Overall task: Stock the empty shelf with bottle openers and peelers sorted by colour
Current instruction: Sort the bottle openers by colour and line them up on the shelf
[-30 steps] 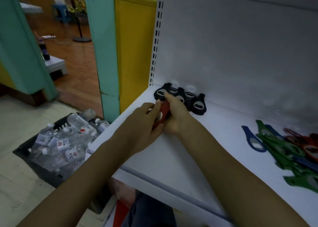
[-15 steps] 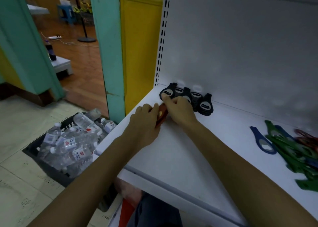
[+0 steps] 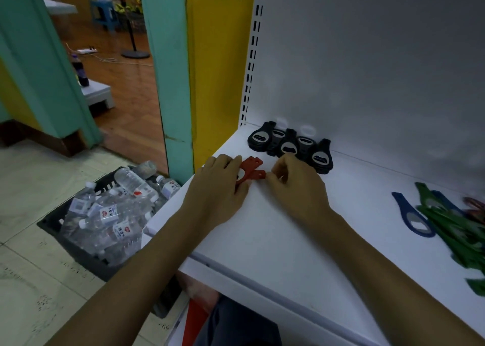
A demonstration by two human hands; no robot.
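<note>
Shelf, front left: the left hand (image 3: 219, 188) is resting over the red openers (image 3: 251, 171), fingers curled on their near end. A second ago both hands were clasping these pieces upright together; now they are lying flat on the white shelf (image 3: 275, 240), splayed. The right hand (image 3: 296, 185) is pinching the far tip, loosely closed. Red group being started, by appearance. Behind: black openers (image 3: 290, 146), already rowed against the back panel. Far right: unsorted pile (image 3: 451, 222) of blue and green openers, awaiting sorting.
</note>
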